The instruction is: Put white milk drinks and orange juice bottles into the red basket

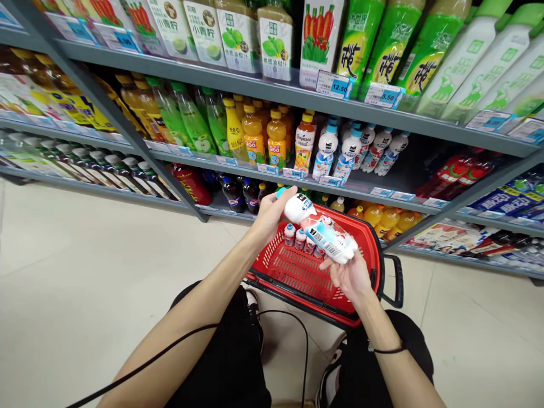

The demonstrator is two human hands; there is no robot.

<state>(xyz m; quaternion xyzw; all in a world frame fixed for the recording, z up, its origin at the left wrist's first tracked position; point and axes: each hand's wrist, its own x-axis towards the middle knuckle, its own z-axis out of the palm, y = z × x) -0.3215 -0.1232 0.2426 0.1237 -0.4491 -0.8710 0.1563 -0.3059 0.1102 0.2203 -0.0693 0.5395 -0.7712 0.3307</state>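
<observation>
A white and light-blue drink bottle [325, 232] with a blue cap lies tilted between my hands, its barcode side facing up. My left hand [270, 215] is closed around the capped end. At the other end, my right hand [351, 277] grips the base from below, with some fingers hidden behind it. Beneath the bottle stands a red shopping basket [293, 272] with slotted sides and a black handle. Several small white-capped bottles [300, 238] stand in a row inside it, partly covered by the held bottle.
Grey shelves [255, 170] of bottled drinks rise in front, with price tags along their edges. Similar blue-capped bottles [327, 150] stand on the middle shelf. A black cable [306, 340] hangs between my legs. Pale floor tiles [85, 272] extend to both sides.
</observation>
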